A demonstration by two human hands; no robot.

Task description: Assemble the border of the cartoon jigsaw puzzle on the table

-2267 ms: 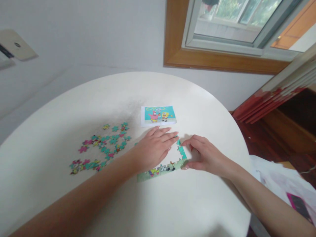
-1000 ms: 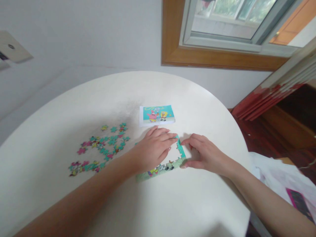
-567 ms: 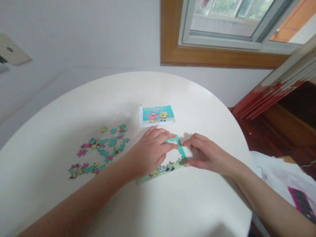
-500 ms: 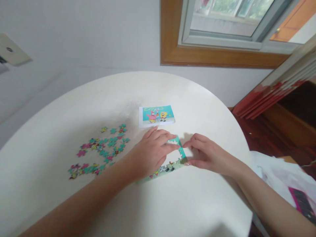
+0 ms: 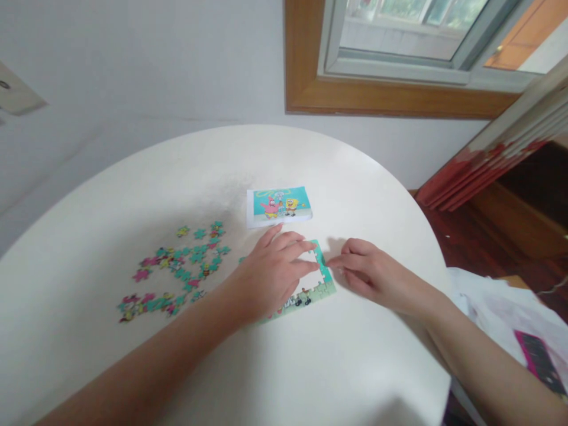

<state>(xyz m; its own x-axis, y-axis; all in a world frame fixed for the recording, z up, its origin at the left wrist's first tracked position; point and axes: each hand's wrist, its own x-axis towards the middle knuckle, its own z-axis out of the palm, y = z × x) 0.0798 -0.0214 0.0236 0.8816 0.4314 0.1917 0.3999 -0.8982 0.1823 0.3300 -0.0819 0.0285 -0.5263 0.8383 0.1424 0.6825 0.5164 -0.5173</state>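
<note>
A partly joined jigsaw puzzle (image 5: pixel 327 287) lies on the table, its teal and pale green border pieces framing a bare white middle. My left hand (image 5: pixel 279 266) rests over its left and upper part with the fingers spread, hiding much of that side. At the right border, my right hand (image 5: pixel 370 272) touches the teal pieces with the tip of its index finger. The other right fingers are bent and I see nothing held in them. Just beyond the puzzle is a small picture card (image 5: pixel 284 204) with cartoon figures.
Loose puzzle pieces (image 5: pixel 195 254) in teal, pink and yellow are scattered left of my left arm. The round white table (image 5: pixel 346 171) stands by a wall and a wood-framed window (image 5: pixel 399 97). White plastic bags (image 5: pixel 492 313) lie beyond the table's right edge.
My right thumb has drawn away from the puzzle's lower right corner and tucked in towards the fingers. The index finger stays at the right border. My left hand keeps its place over the puzzle.
</note>
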